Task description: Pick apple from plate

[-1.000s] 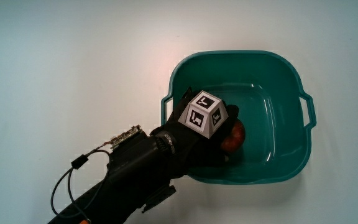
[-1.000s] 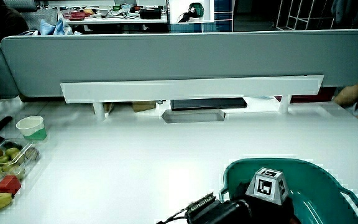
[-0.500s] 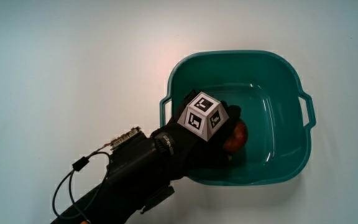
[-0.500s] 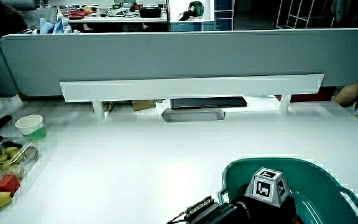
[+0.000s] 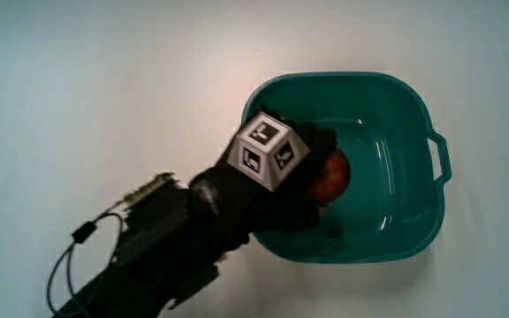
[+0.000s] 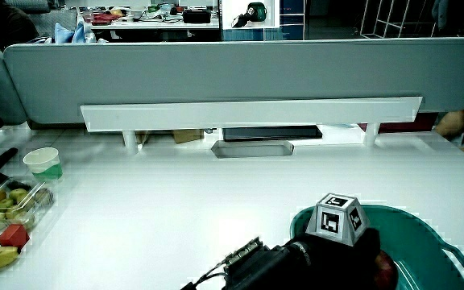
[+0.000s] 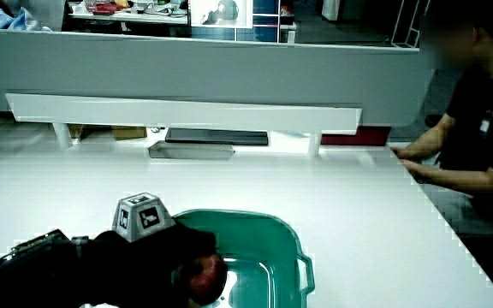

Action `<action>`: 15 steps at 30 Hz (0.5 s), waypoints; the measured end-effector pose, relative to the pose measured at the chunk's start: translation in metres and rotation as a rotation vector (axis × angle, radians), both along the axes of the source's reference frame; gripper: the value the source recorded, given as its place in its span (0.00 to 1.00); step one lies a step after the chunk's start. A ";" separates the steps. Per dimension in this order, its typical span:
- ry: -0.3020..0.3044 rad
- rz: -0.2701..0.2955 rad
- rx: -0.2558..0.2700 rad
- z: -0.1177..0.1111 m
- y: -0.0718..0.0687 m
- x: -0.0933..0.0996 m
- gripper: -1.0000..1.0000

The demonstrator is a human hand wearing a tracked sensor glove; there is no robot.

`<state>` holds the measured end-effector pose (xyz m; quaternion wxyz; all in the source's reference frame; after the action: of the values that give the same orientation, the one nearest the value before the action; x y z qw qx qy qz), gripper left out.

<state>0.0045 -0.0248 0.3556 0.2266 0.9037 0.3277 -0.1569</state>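
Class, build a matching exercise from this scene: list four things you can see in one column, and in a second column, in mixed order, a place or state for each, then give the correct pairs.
Things:
1. apple
2. teal basin
3. patterned cube
4. paper cup

Places or states:
A. on the back of the hand
B. on the table beside the tray of fruit, seen in a side view
C. grasped in the hand's fingers, over the basin
D. on the table, under the hand and apple

Pairs: 1-C, 2-D, 3-A, 4-B

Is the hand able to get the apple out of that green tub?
Probably yes. The hand is already wrapped around the apple, and the tub is open on top with nothing over it.
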 end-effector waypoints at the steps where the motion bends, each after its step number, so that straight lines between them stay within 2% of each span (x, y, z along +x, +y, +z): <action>1: 0.036 -0.028 -0.074 -0.001 -0.002 -0.004 1.00; 2: 0.013 -0.032 -0.008 -0.007 -0.003 -0.007 1.00; 5: 0.016 -0.067 -0.020 -0.011 -0.008 -0.018 1.00; 7: 0.071 -0.066 -0.015 -0.012 -0.010 -0.025 1.00; 9: 0.012 -0.001 0.072 -0.022 -0.014 -0.031 1.00; 10: 0.070 -0.055 0.000 -0.020 -0.014 -0.035 1.00; 11: 0.047 -0.063 0.013 -0.025 -0.014 -0.038 1.00; 12: 0.021 -0.019 0.093 -0.029 -0.016 -0.040 1.00; 14: 0.053 -0.064 0.063 -0.031 -0.017 -0.047 1.00; 15: 0.035 -0.057 0.069 -0.030 -0.018 -0.050 1.00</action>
<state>-0.0455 -0.0430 0.3253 0.1848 0.9171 0.3108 -0.1676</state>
